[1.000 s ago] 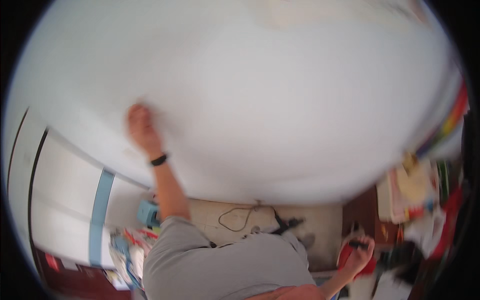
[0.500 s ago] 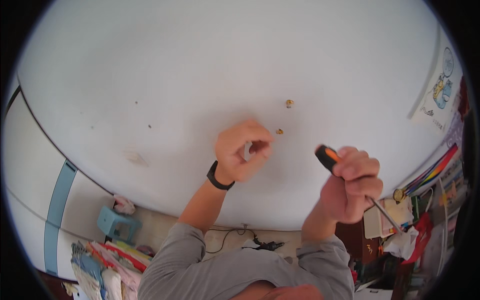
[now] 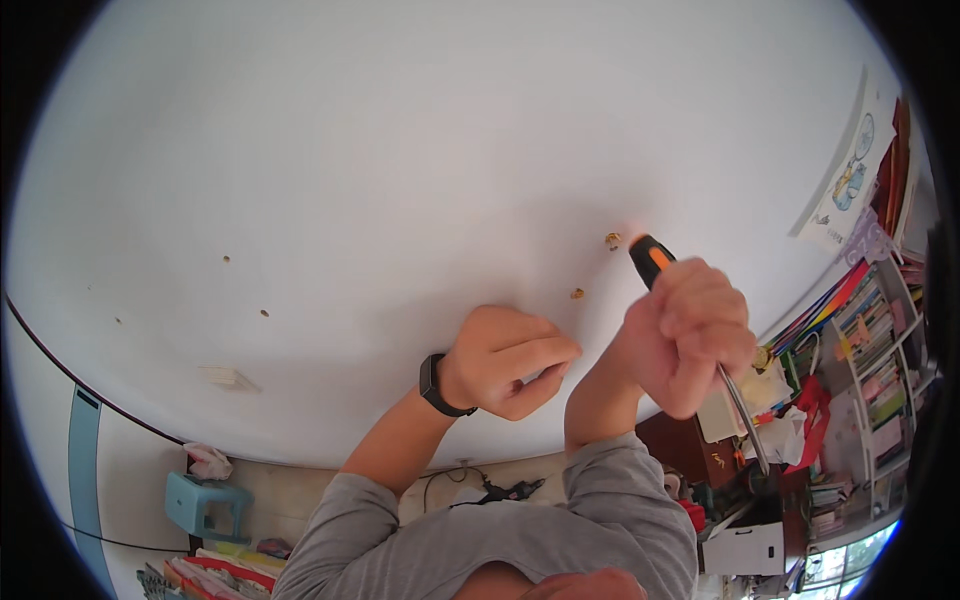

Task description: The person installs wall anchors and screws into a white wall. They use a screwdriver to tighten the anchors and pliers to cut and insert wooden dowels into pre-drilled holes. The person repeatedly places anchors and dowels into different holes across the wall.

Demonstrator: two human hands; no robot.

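My right hand (image 3: 693, 335) is wrapped round a screwdriver (image 3: 655, 262) with a black and orange handle. The handle points up at the white wall (image 3: 400, 150), and the metal shaft slopes down to the right below my fist. Beside the handle's end, a small brass-coloured fitting (image 3: 613, 241) sits on the wall. Lower and to its left is a second brass-coloured fitting (image 3: 577, 294). My left hand (image 3: 510, 362), with a black wristband (image 3: 435, 385) above it, is closed, thumb and fingertips pressed together below that second fitting. Whatever it may hold is hidden.
Two small dark spots (image 3: 264, 312) mark the wall at left, above a white switch plate (image 3: 228, 378). A blue stool (image 3: 207, 505) stands low at left. A black power tool (image 3: 512, 491) with a cord lies on the floor. Bookshelves (image 3: 880, 370) fill the right side.
The view has swung to the right. My left hand has moved down from beside the lower brass fitting. The screwdriver's handle has come close to the upper one.
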